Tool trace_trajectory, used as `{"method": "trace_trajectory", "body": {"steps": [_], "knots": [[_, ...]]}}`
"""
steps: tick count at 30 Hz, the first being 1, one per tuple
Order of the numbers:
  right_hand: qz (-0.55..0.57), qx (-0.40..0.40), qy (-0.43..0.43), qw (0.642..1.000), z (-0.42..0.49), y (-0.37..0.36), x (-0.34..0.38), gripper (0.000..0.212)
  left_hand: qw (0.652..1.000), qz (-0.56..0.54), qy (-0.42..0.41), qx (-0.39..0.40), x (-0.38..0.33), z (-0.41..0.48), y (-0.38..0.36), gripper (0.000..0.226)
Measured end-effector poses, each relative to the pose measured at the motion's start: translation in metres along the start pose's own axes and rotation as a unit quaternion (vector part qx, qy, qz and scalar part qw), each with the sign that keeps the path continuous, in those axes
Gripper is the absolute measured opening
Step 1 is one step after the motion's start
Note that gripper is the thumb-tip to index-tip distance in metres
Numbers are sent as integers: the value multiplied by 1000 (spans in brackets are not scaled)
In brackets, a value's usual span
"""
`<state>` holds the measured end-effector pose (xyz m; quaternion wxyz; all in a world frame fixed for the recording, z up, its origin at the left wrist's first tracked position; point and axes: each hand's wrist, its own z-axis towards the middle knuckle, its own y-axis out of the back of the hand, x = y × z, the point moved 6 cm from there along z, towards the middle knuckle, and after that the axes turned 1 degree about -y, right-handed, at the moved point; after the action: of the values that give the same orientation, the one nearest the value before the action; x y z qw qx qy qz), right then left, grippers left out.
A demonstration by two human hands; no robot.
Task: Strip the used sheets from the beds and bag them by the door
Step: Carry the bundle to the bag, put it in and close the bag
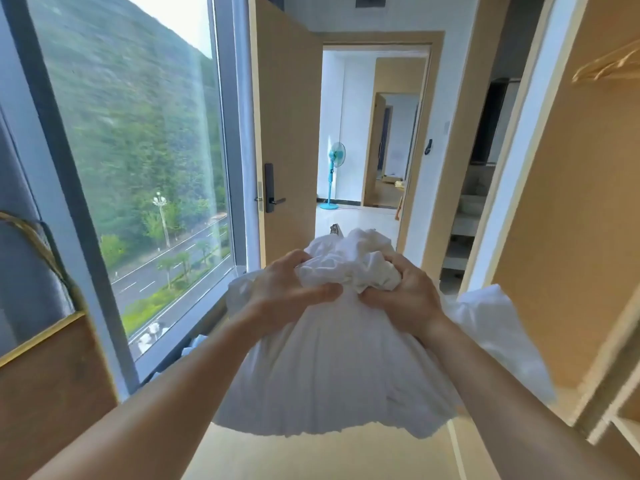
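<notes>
I have two grips in view and both are busy with the same thing. My left grip (294, 285) has its fingers curled over the top of a bunched wad of white sheet (332, 358), with the thumb pressed along the underside. My right grip (401, 289) is closed round the other side of that wad, fingers wrapped in the cloth and the thumb tucked beneath, and the two thumb tips nearly meet. Neither grip has any slack in it.

I can see one bundle of white cloth, though I cannot tell how many sheets are in it. It is up in the air in front of me. The crumpled top sticks up above my knuckles, and the rest hangs down in folds below my wrists and billows out to the right.

On my left is one big window (138, 150), with a green hillside, a road and one street lamp (160, 216) outside. Straight ahead is one wooden door (287, 133), swung open against the window side, with one dark handle and lock plate (270, 188). Through the doorway (374, 43) stands one blue fan (334, 174) on a pale floor. Two more door openings lie beyond it. On my right is one open wardrobe (571, 202), and the hangers (609, 64) at its top are too blurred to count.
</notes>
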<state>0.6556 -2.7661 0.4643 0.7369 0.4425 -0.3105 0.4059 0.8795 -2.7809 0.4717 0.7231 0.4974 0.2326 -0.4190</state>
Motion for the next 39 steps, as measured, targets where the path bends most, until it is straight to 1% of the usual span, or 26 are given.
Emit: {"method": "trace_trajectory", "body": {"steps": [2,5,11,17,22,28,32,39], "knots": [[6,-3,-2,1000,45,-15,-26,54,1000,-9,-9,4,23,47,-15,57],[-14,-20,-9,1000,113,-27,-57,57,999,-3,-25,21,48,123,-37,60],[-18,-51,-13,998,237,-30,-114,63,997,0,-62,54,69,259,-82,63],[-15,-62,-1,998,368,-39,-188,64,997,13,-62,53,109,389,-146,65],[-5,-32,0,999,487,-52,-244,59,998,20,-40,32,139,499,-188,68],[-16,1,18,1000,624,-76,-295,77,1000,12,-13,-12,181,617,-217,64],[-32,0,-6,999,708,-98,-344,92,1000,16,-2,6,218,704,-247,63],[-68,-23,-28,997,861,-118,-420,93,999,-18,-23,42,277,871,-311,62]]}}
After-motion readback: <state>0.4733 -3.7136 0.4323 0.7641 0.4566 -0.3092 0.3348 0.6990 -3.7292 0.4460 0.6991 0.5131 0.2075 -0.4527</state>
